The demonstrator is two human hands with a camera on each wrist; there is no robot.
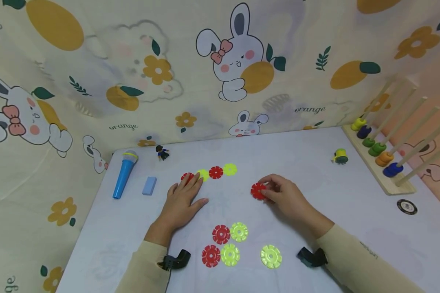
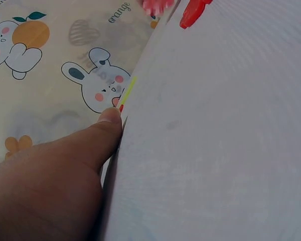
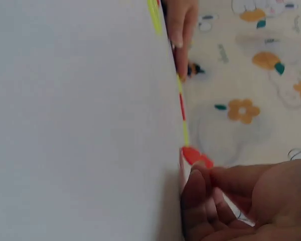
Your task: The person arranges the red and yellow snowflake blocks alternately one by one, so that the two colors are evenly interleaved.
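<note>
My right hand (image 1: 287, 199) pinches a red notched disc (image 1: 257, 191) between thumb and fingers, close over the table; the right wrist view shows the disc (image 3: 197, 156) at the fingertips. Left of it, a row of flat plastic discs alternates red and yellow-green, ending at a yellow-green disc (image 1: 230, 169) beside a red disc (image 1: 216, 172). My left hand (image 1: 181, 205) lies with fingers stretched, its fingertips resting on the row's left end, where they partly cover a red disc (image 1: 185, 176) and a yellow-green disc (image 1: 204, 174). In the left wrist view, mostly the thumb (image 2: 98, 138) shows.
Nearer me lie red discs (image 1: 221, 234) and yellow-green discs (image 1: 271, 256). A blue toy microphone (image 1: 123, 177), a blue block (image 1: 149, 186) and a small figure (image 1: 162, 153) are at left. At right are a green-yellow figure (image 1: 340, 156), a peg board (image 1: 407, 188) and a black-and-white chip (image 1: 407, 206).
</note>
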